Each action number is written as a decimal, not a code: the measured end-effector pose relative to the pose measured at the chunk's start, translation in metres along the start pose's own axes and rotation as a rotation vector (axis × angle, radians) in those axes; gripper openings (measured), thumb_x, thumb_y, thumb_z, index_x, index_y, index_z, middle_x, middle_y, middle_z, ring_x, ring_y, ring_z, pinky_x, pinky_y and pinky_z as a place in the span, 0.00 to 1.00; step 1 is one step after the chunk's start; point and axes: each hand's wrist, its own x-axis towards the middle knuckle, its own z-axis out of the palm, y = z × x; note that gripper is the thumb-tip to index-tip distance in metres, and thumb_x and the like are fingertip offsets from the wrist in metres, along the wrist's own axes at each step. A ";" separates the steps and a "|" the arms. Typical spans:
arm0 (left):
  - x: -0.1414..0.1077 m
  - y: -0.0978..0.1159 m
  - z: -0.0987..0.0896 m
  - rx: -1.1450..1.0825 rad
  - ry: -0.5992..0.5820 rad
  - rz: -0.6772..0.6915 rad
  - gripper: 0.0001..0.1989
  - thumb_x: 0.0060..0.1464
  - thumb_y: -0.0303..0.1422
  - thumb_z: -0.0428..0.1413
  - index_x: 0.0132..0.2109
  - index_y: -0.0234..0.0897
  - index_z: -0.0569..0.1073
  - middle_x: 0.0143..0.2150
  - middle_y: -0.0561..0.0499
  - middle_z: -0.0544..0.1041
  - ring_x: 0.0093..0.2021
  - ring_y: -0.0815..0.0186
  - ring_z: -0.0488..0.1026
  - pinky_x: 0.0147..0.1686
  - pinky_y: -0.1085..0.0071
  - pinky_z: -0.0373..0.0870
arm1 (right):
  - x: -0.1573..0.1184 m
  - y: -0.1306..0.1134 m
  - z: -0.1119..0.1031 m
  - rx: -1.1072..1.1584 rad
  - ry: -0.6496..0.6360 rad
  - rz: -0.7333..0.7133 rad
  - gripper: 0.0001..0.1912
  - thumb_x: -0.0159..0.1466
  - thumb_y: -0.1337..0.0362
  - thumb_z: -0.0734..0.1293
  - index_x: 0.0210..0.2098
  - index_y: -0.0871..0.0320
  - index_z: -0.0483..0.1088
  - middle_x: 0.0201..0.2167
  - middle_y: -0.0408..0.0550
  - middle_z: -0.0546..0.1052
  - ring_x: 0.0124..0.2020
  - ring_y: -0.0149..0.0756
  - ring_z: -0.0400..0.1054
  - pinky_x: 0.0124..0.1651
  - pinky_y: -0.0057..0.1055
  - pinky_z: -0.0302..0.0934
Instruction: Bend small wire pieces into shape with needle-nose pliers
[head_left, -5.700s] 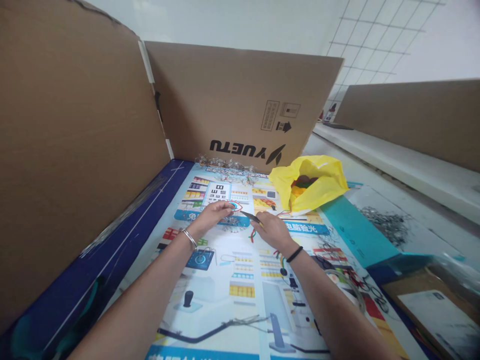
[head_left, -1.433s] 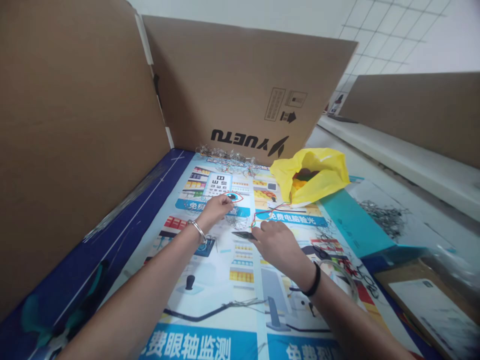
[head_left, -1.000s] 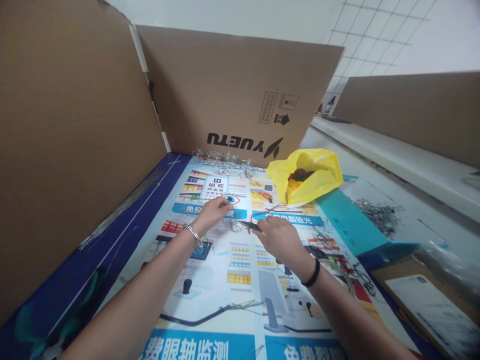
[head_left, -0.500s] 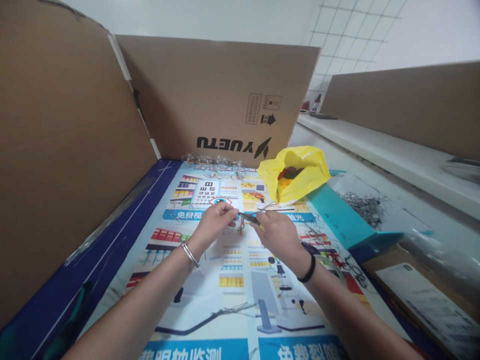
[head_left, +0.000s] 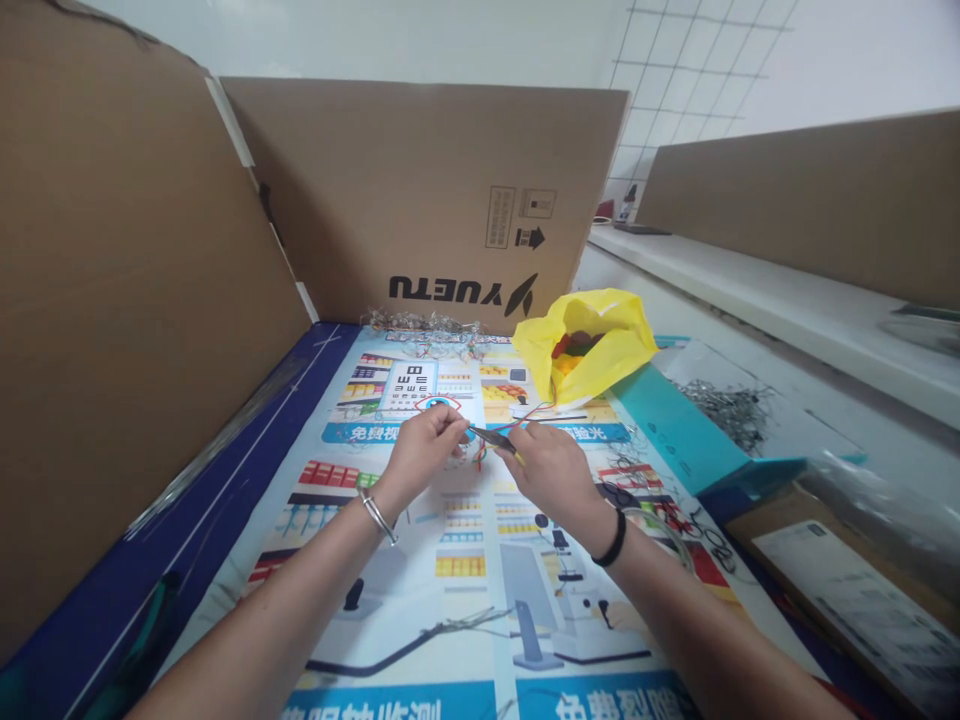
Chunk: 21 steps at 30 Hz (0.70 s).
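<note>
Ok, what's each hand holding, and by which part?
The right hand holds pliers by the handles. The left hand has its fingers pinched; anything between them is too small to tell.

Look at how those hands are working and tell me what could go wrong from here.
First, the tip of the pointed tool in the right hand sits right by the fingertips of the left hand, so a slip might nip or prick them. Second, the thin red cord runs from the yellow bag toward the tool, so it could get snagged or tugged.
</note>
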 end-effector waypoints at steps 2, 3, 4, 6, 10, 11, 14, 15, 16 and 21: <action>0.000 0.001 -0.004 0.024 0.007 0.055 0.11 0.52 0.39 0.49 0.31 0.37 0.68 0.26 0.53 0.73 0.23 0.71 0.70 0.25 0.75 0.64 | -0.001 0.001 0.003 0.011 0.026 0.003 0.14 0.63 0.54 0.57 0.32 0.58 0.66 0.28 0.47 0.71 0.31 0.35 0.62 0.33 0.30 0.44; 0.000 0.002 -0.006 0.034 0.013 0.086 0.11 0.52 0.39 0.49 0.31 0.37 0.68 0.27 0.54 0.73 0.24 0.71 0.70 0.26 0.75 0.64 | -0.001 0.001 0.004 0.014 0.041 0.003 0.14 0.63 0.54 0.57 0.32 0.58 0.66 0.28 0.48 0.70 0.32 0.35 0.62 0.33 0.30 0.44; 0.000 0.004 -0.009 0.041 0.018 0.119 0.11 0.53 0.39 0.48 0.31 0.37 0.68 0.27 0.54 0.73 0.25 0.71 0.70 0.28 0.75 0.64 | -0.001 0.002 0.006 0.015 0.057 0.002 0.14 0.63 0.54 0.57 0.32 0.58 0.66 0.28 0.48 0.70 0.32 0.35 0.61 0.34 0.30 0.44; 0.000 0.006 -0.013 0.040 0.025 0.175 0.10 0.53 0.38 0.48 0.31 0.37 0.68 0.28 0.53 0.73 0.27 0.71 0.69 0.30 0.75 0.64 | -0.001 0.003 0.007 0.017 0.099 -0.004 0.14 0.63 0.54 0.57 0.32 0.59 0.66 0.28 0.48 0.69 0.33 0.36 0.61 0.35 0.31 0.45; 0.001 0.009 -0.019 -0.008 0.012 0.207 0.10 0.53 0.38 0.48 0.32 0.37 0.68 0.28 0.53 0.72 0.28 0.71 0.68 0.29 0.75 0.64 | -0.001 0.006 0.006 -0.018 0.185 -0.020 0.15 0.63 0.55 0.57 0.32 0.59 0.66 0.29 0.50 0.68 0.35 0.38 0.59 0.38 0.32 0.46; 0.002 0.009 -0.020 -0.021 0.003 0.199 0.10 0.53 0.38 0.48 0.32 0.37 0.68 0.27 0.53 0.71 0.27 0.71 0.67 0.28 0.75 0.63 | -0.001 0.007 0.004 -0.040 0.204 -0.031 0.15 0.62 0.54 0.57 0.32 0.59 0.66 0.30 0.50 0.68 0.36 0.39 0.58 0.38 0.33 0.46; 0.002 0.010 -0.021 -0.081 -0.054 0.143 0.10 0.51 0.38 0.50 0.30 0.36 0.68 0.26 0.54 0.70 0.24 0.73 0.65 0.25 0.76 0.62 | -0.002 0.011 0.002 -0.126 0.267 -0.096 0.14 0.62 0.56 0.58 0.34 0.59 0.67 0.32 0.51 0.68 0.37 0.40 0.57 0.40 0.35 0.46; 0.002 0.010 -0.022 -0.114 -0.086 0.115 0.10 0.51 0.38 0.50 0.30 0.36 0.67 0.25 0.54 0.69 0.23 0.73 0.64 0.24 0.76 0.61 | -0.003 0.013 0.001 -0.156 0.291 -0.123 0.13 0.62 0.57 0.58 0.35 0.58 0.68 0.32 0.51 0.68 0.37 0.41 0.57 0.41 0.36 0.45; 0.002 0.011 -0.022 -0.152 -0.125 0.087 0.10 0.50 0.38 0.51 0.29 0.35 0.67 0.24 0.54 0.69 0.22 0.74 0.63 0.23 0.77 0.61 | -0.003 0.014 0.001 -0.182 0.314 -0.151 0.12 0.62 0.58 0.59 0.37 0.58 0.68 0.32 0.51 0.69 0.38 0.41 0.56 0.42 0.37 0.45; 0.001 0.014 -0.024 -0.276 -0.245 -0.003 0.11 0.49 0.38 0.51 0.27 0.34 0.65 0.22 0.55 0.67 0.18 0.76 0.60 0.20 0.77 0.57 | -0.005 0.018 -0.003 -0.226 0.323 -0.214 0.11 0.62 0.60 0.58 0.38 0.57 0.69 0.32 0.51 0.69 0.37 0.40 0.55 0.44 0.37 0.44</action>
